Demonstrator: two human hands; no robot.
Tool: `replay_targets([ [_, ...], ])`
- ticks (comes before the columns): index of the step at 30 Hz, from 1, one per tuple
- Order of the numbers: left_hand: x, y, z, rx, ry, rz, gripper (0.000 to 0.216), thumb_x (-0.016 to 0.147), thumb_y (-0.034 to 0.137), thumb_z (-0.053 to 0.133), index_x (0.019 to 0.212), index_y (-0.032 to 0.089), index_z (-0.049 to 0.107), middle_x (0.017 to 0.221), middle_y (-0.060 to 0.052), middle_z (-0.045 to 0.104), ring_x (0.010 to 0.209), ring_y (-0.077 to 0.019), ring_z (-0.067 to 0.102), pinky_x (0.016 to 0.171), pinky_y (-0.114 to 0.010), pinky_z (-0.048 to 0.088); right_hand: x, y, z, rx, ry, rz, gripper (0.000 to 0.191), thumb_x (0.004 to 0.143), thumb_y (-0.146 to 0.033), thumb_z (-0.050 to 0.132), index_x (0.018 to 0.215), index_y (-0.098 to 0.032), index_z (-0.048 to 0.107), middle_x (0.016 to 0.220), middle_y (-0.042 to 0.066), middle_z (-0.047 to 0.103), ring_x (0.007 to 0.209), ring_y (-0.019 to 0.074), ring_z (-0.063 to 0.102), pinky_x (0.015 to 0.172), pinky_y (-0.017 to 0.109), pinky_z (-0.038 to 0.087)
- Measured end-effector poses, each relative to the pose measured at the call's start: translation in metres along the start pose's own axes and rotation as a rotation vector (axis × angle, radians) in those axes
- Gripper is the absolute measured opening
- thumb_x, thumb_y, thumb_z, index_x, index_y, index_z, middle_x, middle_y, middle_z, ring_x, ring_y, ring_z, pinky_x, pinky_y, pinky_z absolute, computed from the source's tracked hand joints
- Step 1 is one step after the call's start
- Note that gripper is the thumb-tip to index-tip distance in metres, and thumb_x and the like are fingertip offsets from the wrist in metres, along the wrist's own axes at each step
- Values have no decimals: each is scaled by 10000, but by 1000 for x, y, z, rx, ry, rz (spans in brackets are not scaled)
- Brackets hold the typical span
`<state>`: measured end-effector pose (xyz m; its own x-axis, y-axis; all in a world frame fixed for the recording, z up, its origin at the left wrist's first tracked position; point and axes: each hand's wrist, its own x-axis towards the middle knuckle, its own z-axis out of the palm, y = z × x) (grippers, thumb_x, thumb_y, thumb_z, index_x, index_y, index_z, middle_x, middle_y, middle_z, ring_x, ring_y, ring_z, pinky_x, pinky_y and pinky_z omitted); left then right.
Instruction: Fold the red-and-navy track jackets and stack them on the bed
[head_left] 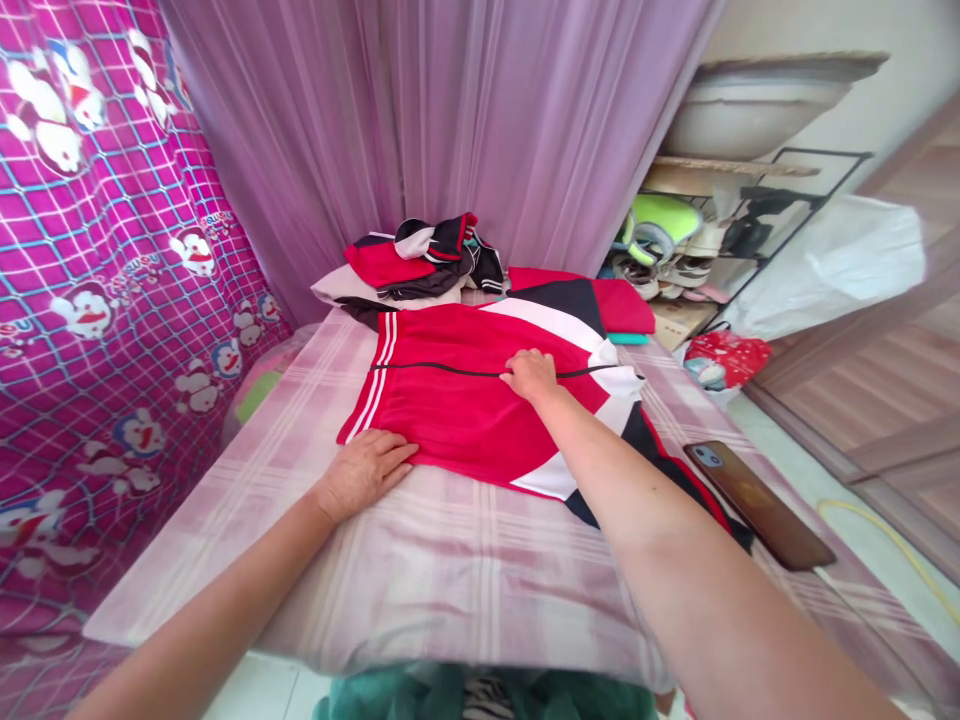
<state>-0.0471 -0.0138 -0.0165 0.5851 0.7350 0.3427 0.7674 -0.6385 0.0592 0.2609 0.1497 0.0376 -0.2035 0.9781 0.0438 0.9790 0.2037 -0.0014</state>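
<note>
A red garment (pixel 450 400) with white stripes and black-and-white panels lies spread on a table covered by a pink plaid cloth (pixel 420 560). My left hand (pixel 365 468) lies flat and open on the garment's near left corner. My right hand (pixel 531 375) rests on the middle of the garment, fingers curled down on the fabric at a dark seam line.
A pile of red, black and white clothes (pixel 420 260) sits at the table's far end before a purple curtain. A phone (pixel 757 505) lies at the right edge. A shoe rack (pixel 675 260) and white bag (pixel 825 265) stand to the right. A pink patterned curtain (pixel 97 300) hangs left.
</note>
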Motion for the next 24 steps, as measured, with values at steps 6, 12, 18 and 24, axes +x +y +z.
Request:
replay_targets([
  [6, 0, 5, -3, -19, 6, -76, 403, 985, 431, 463, 1268, 215, 652, 1161, -110, 716, 1096, -248, 633, 1007, -443, 478, 12, 11, 10, 24, 61, 25, 316, 990, -278, 449, 1073, -186, 740, 1150, 161, 698, 1106, 309, 571, 926, 438, 391],
  [12, 2, 5, -5, -49, 27, -154, 313, 991, 387, 452, 1110, 221, 689, 1120, -91, 730, 1043, -223, 652, 967, -416, 481, 12, 8, 12, 47, 8, -75, 264, 964, -325, 523, 1068, -225, 744, 1179, 136, 683, 1149, 318, 535, 938, 453, 396],
  [18, 3, 2, -5, -30, 67, -181, 330, 1006, 346, 421, 981, 205, 718, 1009, -81, 746, 942, -209, 666, 864, -384, 492, 8, 2, 6, 56, 118, 85, 315, 976, -235, 452, 1140, -173, 713, 1214, 172, 671, 1156, 311, 546, 941, 445, 400],
  [24, 2, 2, -5, -38, 86, -181, 356, 1005, 377, 408, 977, 205, 719, 1051, -83, 746, 979, -215, 667, 914, -414, 497, -58, -8, 12, 228, 203, -135, 396, 997, -302, 426, 1323, -187, 620, 1408, 124, 591, 1302, 260, 503, 1060, 419, 405],
])
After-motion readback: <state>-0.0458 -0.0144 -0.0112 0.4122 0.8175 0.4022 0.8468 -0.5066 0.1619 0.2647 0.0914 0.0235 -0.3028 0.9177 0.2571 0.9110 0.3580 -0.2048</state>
